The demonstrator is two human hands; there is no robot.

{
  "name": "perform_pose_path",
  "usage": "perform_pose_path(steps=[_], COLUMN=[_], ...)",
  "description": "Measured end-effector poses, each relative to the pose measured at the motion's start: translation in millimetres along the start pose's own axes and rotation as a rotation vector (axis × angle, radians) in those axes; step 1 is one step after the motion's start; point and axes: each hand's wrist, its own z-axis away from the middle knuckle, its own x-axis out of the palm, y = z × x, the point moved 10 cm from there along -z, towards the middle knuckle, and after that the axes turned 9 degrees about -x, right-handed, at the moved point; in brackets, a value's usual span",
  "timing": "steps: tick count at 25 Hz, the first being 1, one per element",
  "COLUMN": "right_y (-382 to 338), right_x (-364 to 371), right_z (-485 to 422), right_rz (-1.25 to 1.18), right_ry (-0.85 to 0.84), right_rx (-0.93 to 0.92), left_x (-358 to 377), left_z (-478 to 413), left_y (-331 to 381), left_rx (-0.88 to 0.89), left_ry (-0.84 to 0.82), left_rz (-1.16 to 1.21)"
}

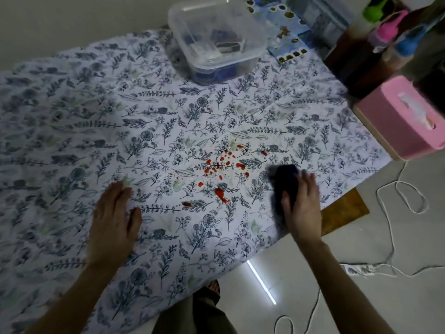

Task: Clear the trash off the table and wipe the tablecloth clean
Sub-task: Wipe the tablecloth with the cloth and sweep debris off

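A white tablecloth (144, 116) with a blue leaf print covers the table. Red sauce splatters (221, 169) lie on it near the middle, with a longer smear toward the front. My right hand (303, 203) presses a dark blue cloth (281, 182) onto the tablecloth just right of the splatters. My left hand (113, 220) lies flat on the tablecloth, fingers spread, to the left of the stains, holding nothing.
A clear plastic box (216, 37) with items inside stands at the back. A pink tissue box (399, 119) sits at the right edge, squeeze bottles (390, 32) behind it. A white cord (397, 213) loops on the floor to the right. My foot (213, 288) shows below the table edge.
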Motion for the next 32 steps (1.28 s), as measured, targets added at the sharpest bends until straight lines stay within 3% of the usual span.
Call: perform_pose_path(steps=[5,16,25,29,32], right_y=[55.6,25.2,-134.3,-203.7,-217.0], right_x=[-13.2,-1.6,64.3,89.6,96.2], right_z=[-75.2,-88.5,-85.0,-42.0,-22.2], right_rz=[-0.025,-0.042,-0.109,-0.098,-0.136], right_ry=[0.037,0.122,-0.075,-0.223,-0.258], right_rx=[0.187,0.244,-0.094,-0.436,-0.523], left_x=[3.0,1.1,0.5,-0.9,-1.6], left_z=[0.7,-1.3,-1.7,-1.0,-1.8], left_y=[-3.1,0.3,3.7,2.1,2.3], left_rx=[-0.03,0.005,0.008,-0.014,0.004], left_ry=[-0.037,-0.014,-0.013,0.012,0.039], left_rz=[0.001,-0.044,-0.061,-0.029,-0.017])
